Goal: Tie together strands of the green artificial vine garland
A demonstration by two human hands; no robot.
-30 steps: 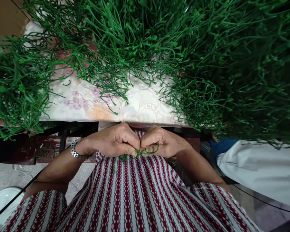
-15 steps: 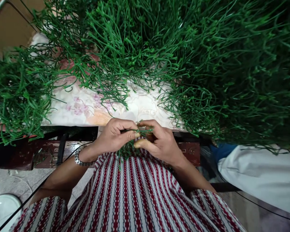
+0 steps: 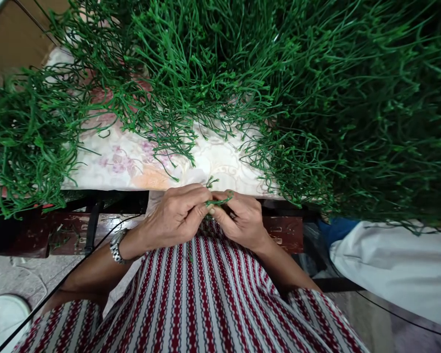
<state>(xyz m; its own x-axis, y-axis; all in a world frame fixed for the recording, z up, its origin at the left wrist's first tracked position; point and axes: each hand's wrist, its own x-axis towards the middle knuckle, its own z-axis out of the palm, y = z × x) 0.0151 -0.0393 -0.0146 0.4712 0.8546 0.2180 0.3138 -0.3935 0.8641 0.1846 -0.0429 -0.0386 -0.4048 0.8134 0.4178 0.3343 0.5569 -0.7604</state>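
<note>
Close to the table's front edge, my left hand (image 3: 182, 213) and my right hand (image 3: 240, 218) meet fingertip to fingertip. Thin green plastic-looking stems (image 3: 220, 200) are pinched between them, one curling over the right fingers and a forked tip poking up above. My left thumb and forefinger are closed on the stems. The right thumb and forefinger press on the same stems from the other side. A few more green strands hang below, in front of my striped shirt, partly hidden by the hands.
A big heap of green artificial stems (image 3: 213, 63) spreads over the flowered tablecloth (image 3: 132, 166), with another pile (image 3: 25, 142) at left. Below the edge is a dark red wooden bench (image 3: 69, 233). A person's white-clothed leg (image 3: 389, 264) is at right, a white round lid (image 3: 5, 318) lower left.
My right thumb and fingers, apart before, have closed onto the stems against the left hand. The forked tip now sticks up higher above the fingers.
</note>
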